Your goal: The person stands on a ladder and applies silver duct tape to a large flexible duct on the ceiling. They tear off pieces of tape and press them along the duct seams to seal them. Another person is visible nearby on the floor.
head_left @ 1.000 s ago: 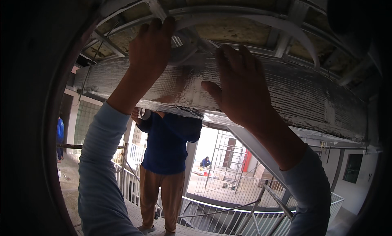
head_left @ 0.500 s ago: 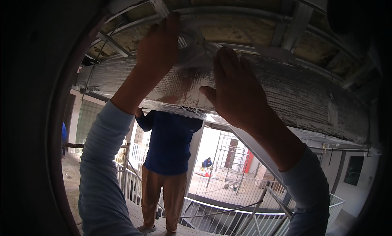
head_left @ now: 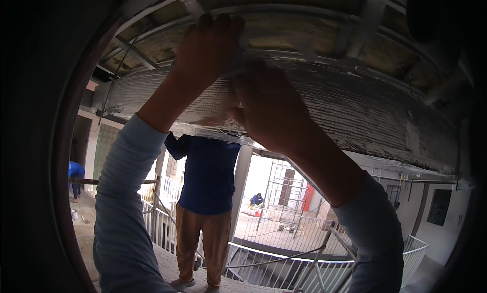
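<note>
A long foil-covered duct (head_left: pixel 355 110) with a ribbed silvery skin spans the view just below the ceiling frame. My left hand (head_left: pixel 210 47) is raised at its upper edge, fingers curled closed; whatever they hold is hidden behind the knuckles. Close beside it, my right hand (head_left: pixel 269 103) is over the duct's front face, smeared by motion, with its fingertips dark and hard to make out. The thumb of that hand is toward the foil.
Metal ceiling channels (head_left: pixel 284 11) run above the duct. Beyond it a person in a blue top (head_left: pixel 208 176) stands on a platform (head_left: pixel 233 285), upper body hidden by the duct. Scaffold tubes (head_left: pixel 319 260), a white railing (head_left: pixel 284 227), a crouching person (head_left: pixel 257 198) and a bending person (head_left: pixel 76 174) are farther off.
My right hand has swept left along the duct toward my left hand. My left hand has shifted slightly right. At far left, a person in blue now shows bent over.
</note>
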Demonstrator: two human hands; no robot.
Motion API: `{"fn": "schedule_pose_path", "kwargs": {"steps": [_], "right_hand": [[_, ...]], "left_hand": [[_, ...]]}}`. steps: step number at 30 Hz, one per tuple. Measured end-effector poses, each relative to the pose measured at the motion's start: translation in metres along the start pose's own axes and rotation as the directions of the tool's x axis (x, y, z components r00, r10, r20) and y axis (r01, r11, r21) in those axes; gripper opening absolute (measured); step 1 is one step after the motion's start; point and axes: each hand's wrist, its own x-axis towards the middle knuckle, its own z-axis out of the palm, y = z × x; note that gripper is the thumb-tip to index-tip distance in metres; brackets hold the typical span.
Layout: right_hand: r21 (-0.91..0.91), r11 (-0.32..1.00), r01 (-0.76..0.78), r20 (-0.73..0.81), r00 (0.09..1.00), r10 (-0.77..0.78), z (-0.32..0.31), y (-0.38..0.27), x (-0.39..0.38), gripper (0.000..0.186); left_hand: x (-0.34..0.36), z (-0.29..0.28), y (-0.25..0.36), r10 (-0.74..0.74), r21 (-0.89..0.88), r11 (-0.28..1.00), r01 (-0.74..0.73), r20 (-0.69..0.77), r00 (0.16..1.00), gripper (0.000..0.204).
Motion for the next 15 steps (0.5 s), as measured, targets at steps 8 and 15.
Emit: {"fn": "schedule_pose_path", "kwargs": {"steps": [8, 15], "right_hand": [[-0.086, 0.990, -0.113, 0.143, 0.982, 0.125, -0.013, 0.002, -0.008, 0.060], [-0.181, 0.960, -0.212, 0.136, 0.962, 0.238, -0.039, 0.022, -0.043, 0.083]], "left_hand": [[-0.003, 0.001, -0.008, 0.058, 0.003, 0.998, -0.057, -0.056, 0.997, 0.032], [-0.005, -0.006, -0.004, -0.046, -0.017, 0.999, 0.048, 0.089, 0.995, 0.037]]}}
